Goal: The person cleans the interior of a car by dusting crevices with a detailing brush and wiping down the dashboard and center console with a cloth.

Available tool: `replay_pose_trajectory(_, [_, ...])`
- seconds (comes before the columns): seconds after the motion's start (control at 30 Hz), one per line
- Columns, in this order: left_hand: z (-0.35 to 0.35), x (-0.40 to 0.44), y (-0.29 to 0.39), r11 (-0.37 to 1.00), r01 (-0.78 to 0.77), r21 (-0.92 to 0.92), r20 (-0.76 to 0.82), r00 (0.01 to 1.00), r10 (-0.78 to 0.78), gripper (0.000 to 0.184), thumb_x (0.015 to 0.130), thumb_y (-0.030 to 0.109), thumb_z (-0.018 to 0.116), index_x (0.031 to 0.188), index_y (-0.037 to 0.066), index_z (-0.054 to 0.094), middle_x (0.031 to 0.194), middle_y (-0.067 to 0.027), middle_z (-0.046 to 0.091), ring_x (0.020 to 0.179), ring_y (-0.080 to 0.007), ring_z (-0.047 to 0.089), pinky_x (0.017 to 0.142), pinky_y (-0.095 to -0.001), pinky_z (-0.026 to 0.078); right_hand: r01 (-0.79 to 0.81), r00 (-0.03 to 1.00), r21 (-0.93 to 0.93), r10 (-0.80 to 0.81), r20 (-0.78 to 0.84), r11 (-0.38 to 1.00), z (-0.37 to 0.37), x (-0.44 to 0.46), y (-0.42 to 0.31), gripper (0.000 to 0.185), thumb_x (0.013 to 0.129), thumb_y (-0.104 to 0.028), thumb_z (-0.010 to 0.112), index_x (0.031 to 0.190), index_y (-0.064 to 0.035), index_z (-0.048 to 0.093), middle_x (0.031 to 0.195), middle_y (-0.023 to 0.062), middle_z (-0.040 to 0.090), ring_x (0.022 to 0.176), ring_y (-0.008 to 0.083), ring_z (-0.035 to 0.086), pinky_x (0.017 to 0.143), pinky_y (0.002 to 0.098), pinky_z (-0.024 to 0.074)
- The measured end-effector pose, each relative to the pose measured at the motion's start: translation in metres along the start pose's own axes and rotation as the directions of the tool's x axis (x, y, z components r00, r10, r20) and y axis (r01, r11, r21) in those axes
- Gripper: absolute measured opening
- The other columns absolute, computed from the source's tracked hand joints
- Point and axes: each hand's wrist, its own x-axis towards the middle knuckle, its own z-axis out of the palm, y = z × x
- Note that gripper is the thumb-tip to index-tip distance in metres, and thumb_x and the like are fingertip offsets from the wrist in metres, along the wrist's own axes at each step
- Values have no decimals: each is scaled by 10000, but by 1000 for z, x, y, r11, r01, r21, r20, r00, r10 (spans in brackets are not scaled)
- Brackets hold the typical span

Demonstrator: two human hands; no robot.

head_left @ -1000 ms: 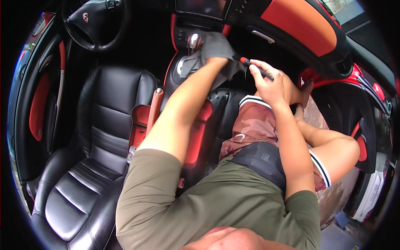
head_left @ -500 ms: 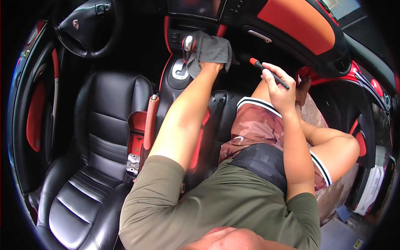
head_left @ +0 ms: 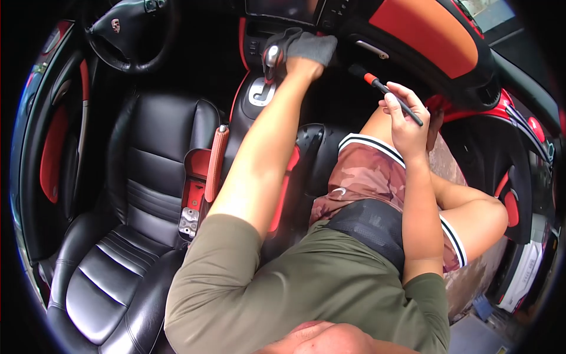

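Note:
A dark grey cloth (head_left: 313, 48) is draped over my left hand (head_left: 305, 68) and hides its fingers. That hand holds the cloth against the right side and back of the gear lever (head_left: 272, 56), whose knob has a silver top and red trim. Below the lever is the silver shift gate plate (head_left: 261, 92). Out to the right, my right hand (head_left: 410, 121) grips a detailing brush (head_left: 393, 98) between thumb and fingers. The brush has a black handle, a red collar and dark bristles that point up and left, apart from the console.
A red handbrake lever (head_left: 217, 162) rises beside an opened red console compartment (head_left: 193, 194) with metal brackets. The black driver's seat (head_left: 156, 153) and steering wheel (head_left: 127, 38) are to the left. Ahead are the screen (head_left: 283, 7) and orange dashboard panel (head_left: 427, 35); a door (head_left: 492, 147) stands at right.
My left hand and the cloth have shifted up around the gear lever, and the cloth no longer hangs down beside it. The brush sits slightly lower and further right in view, its bristles now clearer.

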Motion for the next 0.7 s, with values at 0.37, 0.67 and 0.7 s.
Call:
replay_pose_trajectory(0.37, [-54,-116,30,500,-3,-866,-270,844,-463,147,911,165,616,968,48,683,1000,-150,680,1023,-332,657,903,-389,526,97,995,-33,-97,-11,995,9,-1,-16,207,972,-68,710,1166,5,721,970,56,755,881,87,712,785,235,561])
replay_pose_trajectory(0.67, [-130,-116,-80,672,367,-644,-606,292,-740,333,935,269,645,1132,2,676,1082,-155,727,1080,-307,696,926,-377,553,37,999,0,-37,-18,999,-14,-11,-10,236,1004,-97,706,1210,18,694,997,52,741,881,89,705,818,230,554])
replay_pose_trajectory(0.7, [-127,-104,-89,671,494,-553,-621,293,-727,356,937,280,648,1150,-3,675,1091,-155,732,1086,-304,700,929,-375,556,39,999,18,-39,-23,999,-13,-11,-10,240,1006,-97,705,1215,19,692,983,51,738,875,83,699,808,227,551])
